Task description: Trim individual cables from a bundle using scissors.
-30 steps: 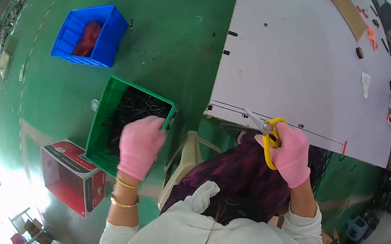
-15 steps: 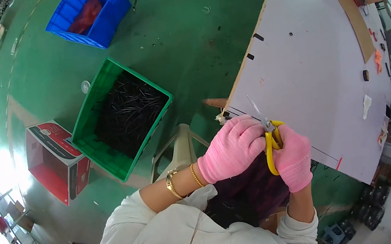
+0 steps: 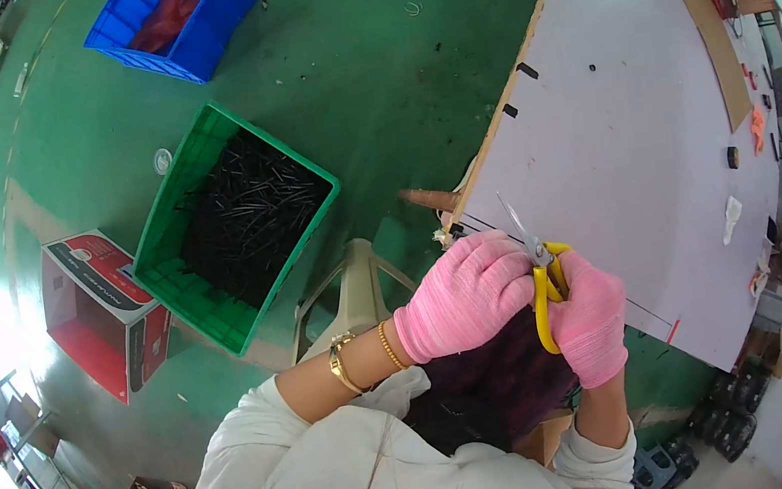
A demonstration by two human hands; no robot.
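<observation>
At the white table's (image 3: 658, 134) near edge, my right hand (image 3: 588, 316) grips yellow-handled scissors (image 3: 541, 268), blades parted, while my left hand (image 3: 464, 294) curls closed against them.

Yellow-handled scissors (image 3: 542, 272) stand tilted at the table's near edge, blades pointing up and away.

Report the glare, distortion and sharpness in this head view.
Head view: strong fisheye, the white table's edge bows and black corners ring the frame; blown-out glare at the left rim; soft sheen on the tabletop; the left hand, right hand and scissors look reasonably sharp.
</observation>
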